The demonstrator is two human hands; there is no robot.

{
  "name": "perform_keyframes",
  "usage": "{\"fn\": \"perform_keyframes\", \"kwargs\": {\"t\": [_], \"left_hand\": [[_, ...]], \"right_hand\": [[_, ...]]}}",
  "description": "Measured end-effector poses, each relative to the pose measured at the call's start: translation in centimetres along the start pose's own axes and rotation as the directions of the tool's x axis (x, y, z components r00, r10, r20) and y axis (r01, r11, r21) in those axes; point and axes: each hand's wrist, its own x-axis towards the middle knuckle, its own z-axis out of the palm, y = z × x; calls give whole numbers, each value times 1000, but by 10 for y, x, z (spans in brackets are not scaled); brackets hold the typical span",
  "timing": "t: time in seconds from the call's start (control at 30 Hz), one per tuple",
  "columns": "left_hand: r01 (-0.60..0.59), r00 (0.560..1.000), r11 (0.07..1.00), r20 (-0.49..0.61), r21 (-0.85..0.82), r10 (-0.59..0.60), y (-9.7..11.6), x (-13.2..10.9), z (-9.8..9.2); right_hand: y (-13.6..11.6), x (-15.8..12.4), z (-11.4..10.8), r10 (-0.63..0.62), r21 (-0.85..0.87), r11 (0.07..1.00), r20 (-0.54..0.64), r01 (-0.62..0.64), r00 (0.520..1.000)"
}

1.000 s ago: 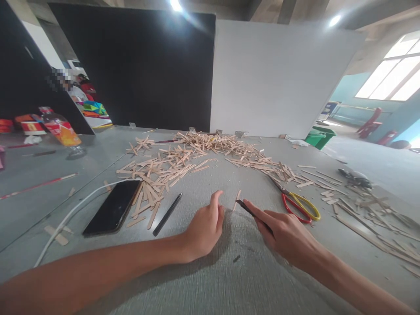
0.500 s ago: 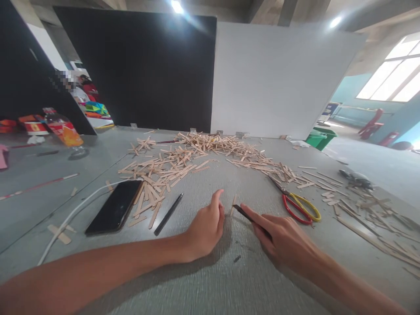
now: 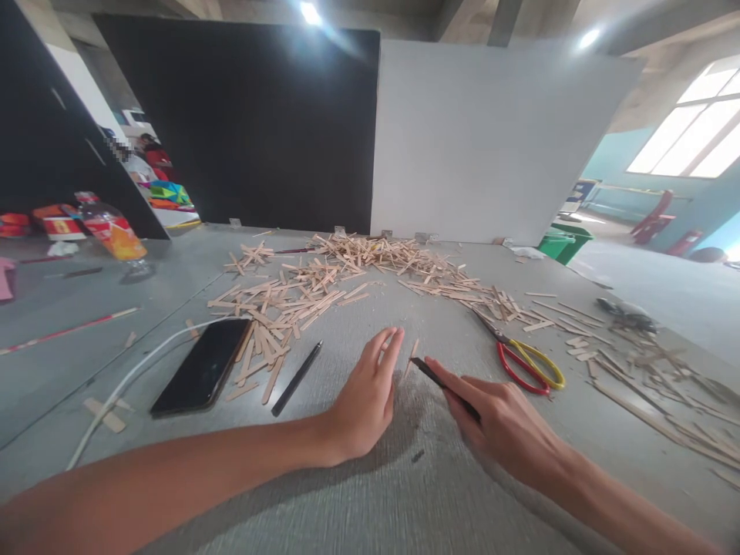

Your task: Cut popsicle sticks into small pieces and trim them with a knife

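Observation:
My right hand (image 3: pixel 497 420) is closed around a slim black craft knife (image 3: pixel 436 378), index finger stretched along its top. The knife's tip meets a small wooden stick piece (image 3: pixel 415 348) in front of me. Just left of that piece, my left hand (image 3: pixel 367 393) rests on its edge with fingers extended, holding nothing that I can see. A black pen (image 3: pixel 297 378) lies to the left of this hand. To the right of the knife are scissors (image 3: pixel 529 364) with one red and one yellow handle. Below the knife lies a small dark scrap (image 3: pixel 418 455).
Wooden craft sticks (image 3: pixel 312 297) form a loose arc across the grey table (image 3: pixel 347 509). A phone (image 3: pixel 202 364) and white cable (image 3: pixel 139 366) lie left, a bottle (image 3: pixel 112 231) farther back. Long strips (image 3: pixel 641 416) and scraps lie right. Upright panels (image 3: pixel 462 139) stand behind.
My left hand's fingers have opened and stretched forward from a more curled pose. The right hand and craft knife have hardly moved at the stick piece.

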Motion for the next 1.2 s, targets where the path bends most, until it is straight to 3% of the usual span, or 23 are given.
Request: {"fn": "perform_keyframes", "kwargs": {"t": [0.47,0.8,1.2], "left_hand": [[13,998,1000,-54,-18,-14,-2,-1,2],[22,998,1000,56,17,-23,10,6,-7],[66,990,998,125,-13,-64,10,8,-5]], "right_hand": [[-3,-1,4,-26,11,1000,-23,26,999],[-9,-4,8,61,48,997,98,-66,993],[-15,-9,6,-69,-298,952,27,74,997]]}}
